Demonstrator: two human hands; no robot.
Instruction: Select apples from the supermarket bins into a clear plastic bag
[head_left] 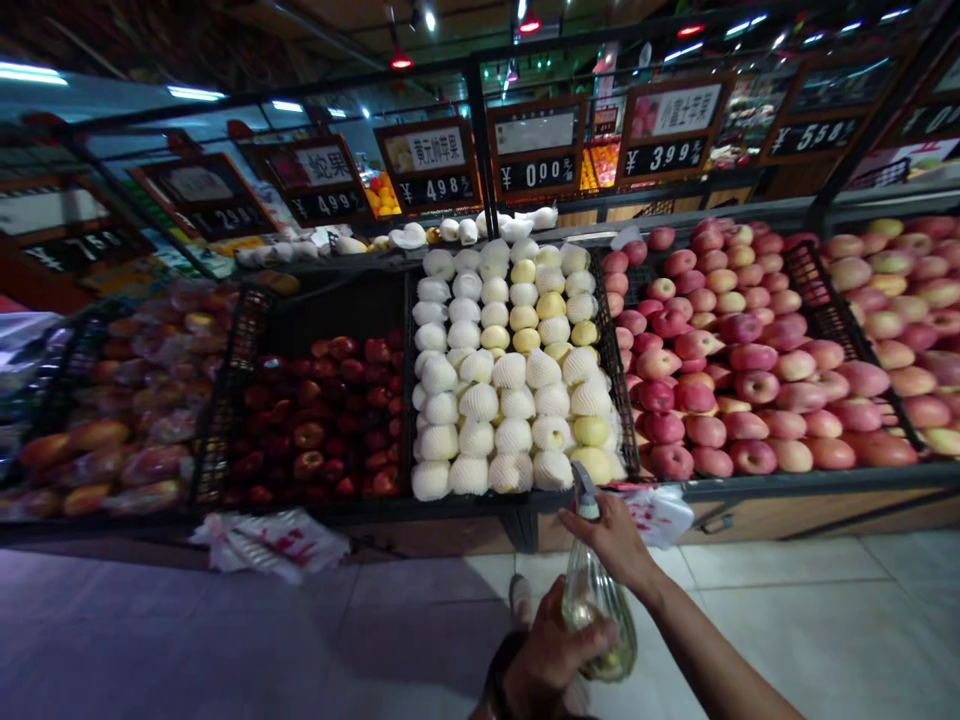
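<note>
I hold a clear spray bottle (592, 600) with a pale trigger head in front of a fruit stand. My left hand (551, 655) wraps round the bottle's lower body from the left. My right hand (611, 540) is closed on the neck and trigger at the top. The nozzle points toward the crate of pale yellow fruit in white foam nets (510, 400), straight ahead above the bottle.
Dark red apples (322, 420) fill the crate to the left, wrapped reddish fruit (120, 420) farther left. Pink apples (720, 360) lie to the right. Price signs (536, 150) hang above. Plastic bags (270, 540) hang off the shelf edge. Tiled floor (810, 620) lies below.
</note>
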